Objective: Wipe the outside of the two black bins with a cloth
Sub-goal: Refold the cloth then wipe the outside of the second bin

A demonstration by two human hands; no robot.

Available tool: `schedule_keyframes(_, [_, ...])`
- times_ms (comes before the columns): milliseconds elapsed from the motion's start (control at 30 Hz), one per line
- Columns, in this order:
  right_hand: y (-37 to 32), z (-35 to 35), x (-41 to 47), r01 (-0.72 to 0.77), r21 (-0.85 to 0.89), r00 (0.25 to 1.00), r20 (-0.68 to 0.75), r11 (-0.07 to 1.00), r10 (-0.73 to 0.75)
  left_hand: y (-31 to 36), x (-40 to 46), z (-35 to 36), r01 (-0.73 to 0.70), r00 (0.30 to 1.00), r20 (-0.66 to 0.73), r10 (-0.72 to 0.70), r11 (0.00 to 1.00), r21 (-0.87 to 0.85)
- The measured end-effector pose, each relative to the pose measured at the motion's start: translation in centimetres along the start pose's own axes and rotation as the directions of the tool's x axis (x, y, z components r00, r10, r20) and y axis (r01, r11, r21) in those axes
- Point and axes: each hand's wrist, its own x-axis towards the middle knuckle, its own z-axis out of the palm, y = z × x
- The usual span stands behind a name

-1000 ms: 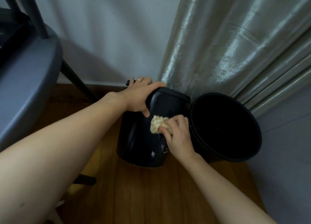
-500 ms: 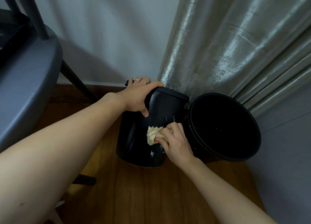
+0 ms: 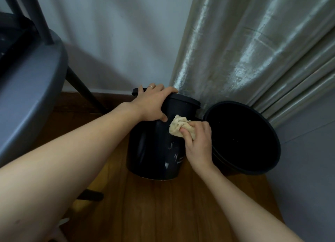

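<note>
The right hand (image 3: 197, 142) holds a crumpled beige cloth (image 3: 178, 126) bunched under its curled fingers (image 3: 188, 138), pressed against the upper side of the lidded black bin (image 3: 154, 151). The left hand (image 3: 152, 103) grips that bin's lid (image 3: 183, 100), fingers over the top, thumb down the side. Just right stands the open black bin (image 3: 272, 151), its inside dark, on the wooden floor (image 3: 163, 214).

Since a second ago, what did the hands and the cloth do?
The right hand rubbed the beige cloth down the side of the lidded black bin, then back up to just under the lid, holding it bunched throughout. The left hand stayed gripping the lid's edge. The bin, the open black bin beside it and the curtain did not move.
</note>
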Motion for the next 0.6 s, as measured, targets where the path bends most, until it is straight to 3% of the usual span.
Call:
schedule_keyframes(133, [-1.7,-0.1,1.6,-0.076,0.037,0.985,-0.154,0.996,0.081,-0.4,-0.1,-0.2,0.017,1.0,0.005,-0.017,1.0,-0.018])
schedule_keyframes(233, [-1.9,0.3,2.0,-0.108,-0.012,0.977,-0.187,0.994,0.103,-0.4,-0.1,-0.1,0.01,1.0,0.002,-0.01,1.0,-0.029])
schedule_keyframes(500, [-1.2,2.0,0.1,-0.086,-0.056,0.996,0.021,0.995,0.087,0.4,-0.2,-0.2,-0.077,0.997,-0.01,0.077,0.997,-0.014])
schedule_keyframes(600, [-1.0,1.6,0.4,-0.001,-0.106,0.996,0.09,0.994,0.01,0.3,-0.2,-0.3,-0.085,0.996,0.012,0.085,0.996,0.014])
